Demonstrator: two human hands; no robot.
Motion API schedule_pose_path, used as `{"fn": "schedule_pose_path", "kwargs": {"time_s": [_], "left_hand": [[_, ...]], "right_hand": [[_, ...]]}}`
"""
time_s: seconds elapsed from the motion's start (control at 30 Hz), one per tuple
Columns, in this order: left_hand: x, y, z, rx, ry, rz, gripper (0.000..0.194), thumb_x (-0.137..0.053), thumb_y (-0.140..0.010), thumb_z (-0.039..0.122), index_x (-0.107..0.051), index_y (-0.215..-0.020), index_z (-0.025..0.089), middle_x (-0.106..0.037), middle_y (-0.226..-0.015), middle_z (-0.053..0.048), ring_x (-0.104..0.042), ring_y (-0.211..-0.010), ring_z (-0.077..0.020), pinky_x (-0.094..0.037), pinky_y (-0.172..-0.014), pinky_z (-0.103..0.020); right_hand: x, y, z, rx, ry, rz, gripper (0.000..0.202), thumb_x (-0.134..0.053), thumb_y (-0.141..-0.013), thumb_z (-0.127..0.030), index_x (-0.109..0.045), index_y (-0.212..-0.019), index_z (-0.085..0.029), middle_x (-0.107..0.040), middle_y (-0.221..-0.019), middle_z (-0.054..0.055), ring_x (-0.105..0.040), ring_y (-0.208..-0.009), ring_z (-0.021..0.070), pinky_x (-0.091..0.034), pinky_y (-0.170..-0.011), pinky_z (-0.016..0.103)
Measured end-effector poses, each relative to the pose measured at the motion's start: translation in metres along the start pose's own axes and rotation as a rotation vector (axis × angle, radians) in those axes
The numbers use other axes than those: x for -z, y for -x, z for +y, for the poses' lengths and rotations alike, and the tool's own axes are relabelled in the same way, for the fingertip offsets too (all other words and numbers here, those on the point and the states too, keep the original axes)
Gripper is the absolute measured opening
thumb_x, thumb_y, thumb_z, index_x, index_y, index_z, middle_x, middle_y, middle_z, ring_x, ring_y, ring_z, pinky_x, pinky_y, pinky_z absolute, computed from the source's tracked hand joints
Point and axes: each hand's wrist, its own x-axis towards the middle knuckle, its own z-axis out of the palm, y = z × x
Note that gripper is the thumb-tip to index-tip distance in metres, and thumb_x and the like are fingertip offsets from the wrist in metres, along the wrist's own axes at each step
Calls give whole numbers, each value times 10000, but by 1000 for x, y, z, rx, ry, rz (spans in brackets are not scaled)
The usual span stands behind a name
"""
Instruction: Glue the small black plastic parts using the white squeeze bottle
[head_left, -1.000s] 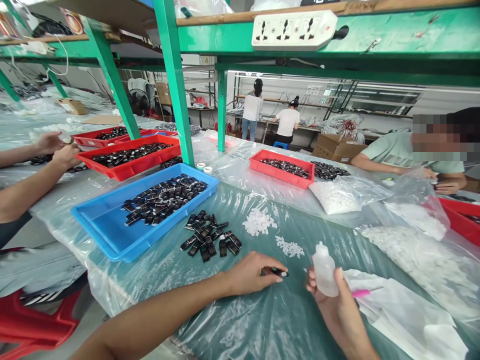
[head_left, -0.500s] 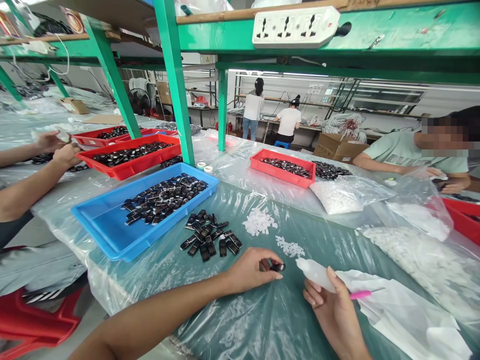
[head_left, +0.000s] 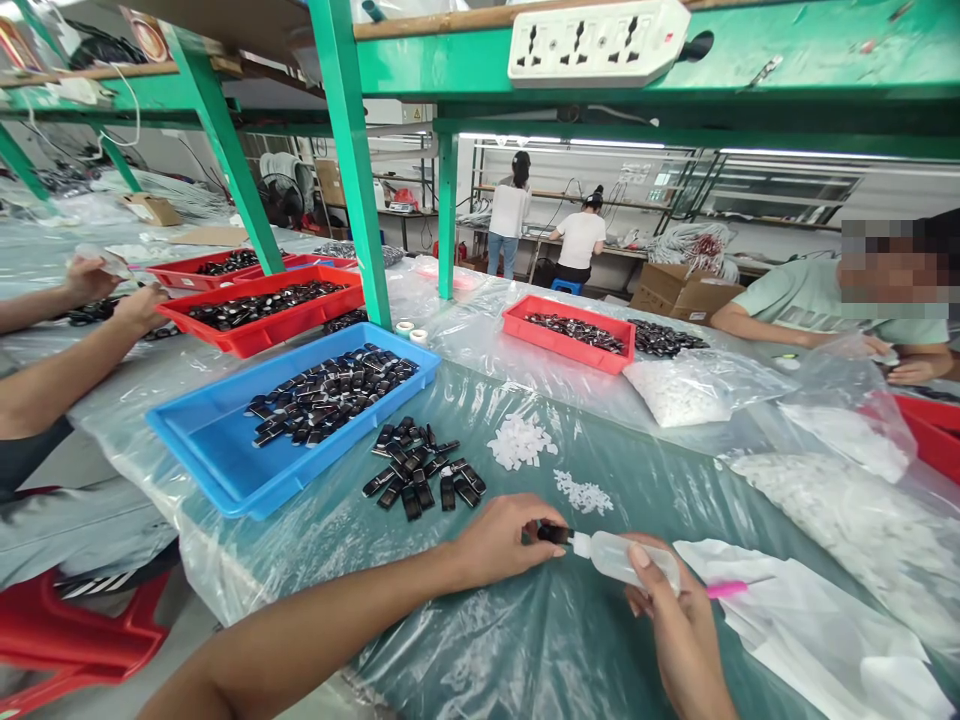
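Note:
Between thumb and fingers, my left hand [head_left: 510,542] pinches a small black part [head_left: 553,533]. My right hand [head_left: 679,620] is wrapped round a translucent squeeze bottle [head_left: 626,560], whose white tip points left and meets the black part. A pink stick [head_left: 727,589] shows just right of my right hand, over a white sheet [head_left: 810,610]. Beyond my left hand lie a loose heap of black parts [head_left: 420,470], a pile of flat white pieces [head_left: 519,441] and a smaller pile of tiny white pieces [head_left: 583,492].
A blue tray [head_left: 202,440] of black parts stands at left; red trays [head_left: 266,335] sit behind it and another [head_left: 570,350] farther back. Plastic bags of white pieces [head_left: 847,530] lie at right. Green posts [head_left: 360,180] rise from the table. People work on both sides and behind.
My right hand has turned the bottle level and brought its tip left to the black part. My left hand has barely moved. At far left, another person's hands have shifted slightly.

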Motion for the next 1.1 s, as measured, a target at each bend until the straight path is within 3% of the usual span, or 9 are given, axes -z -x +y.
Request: {"fn": "schedule_pose_path", "kwargs": {"time_s": [0.17,0.33,0.53,0.77,1.1], "left_hand": [[1,0,1,-27,-23,-7,241,-585,-806,344,-649,-992,205,-645,-918,-43,-585,-753,-145,-425,-618,-193],[2,0,2,-33,-15,-16,241,-573,-815,347,-653,-989,200,-643,-925,-51,-586,-759,-154,-440,-646,-208],[1,0,2,-43,-26,-6,228,-581,-813,330,-650,-987,202,-640,-924,-46,-583,-745,-147,-432,-631,-199],[2,1,1,-67,-36,-13,209,-578,-818,301,-642,-987,197,-638,-919,-39,-580,-773,-146,-433,-686,-206],[1,0,0,-60,-82,-6,181,-597,-803,295,-626,-948,190,-617,-902,-28,-560,-724,-124,-420,-645,-192]], "right_hand": [[-5,11,-18,155,182,65,345,-575,-723,-530,-592,-839,-207,-583,-675,2,-505,-611,170,-389,-558,260],[-9,16,-26,211,204,99,313,-576,-727,-504,-595,-822,-207,-617,-739,22,-547,-699,200,-414,-593,257],[-6,15,-24,229,224,65,325,-569,-731,-515,-596,-821,-204,-603,-701,16,-539,-632,181,-402,-549,251],[-8,17,-22,235,226,91,311,-580,-738,-489,-578,-863,-204,-619,-809,30,-547,-778,198,-418,-629,245],[-6,17,-19,259,246,74,310,-577,-742,-485,-586,-867,-201,-625,-821,40,-566,-769,199,-435,-592,234]]}}
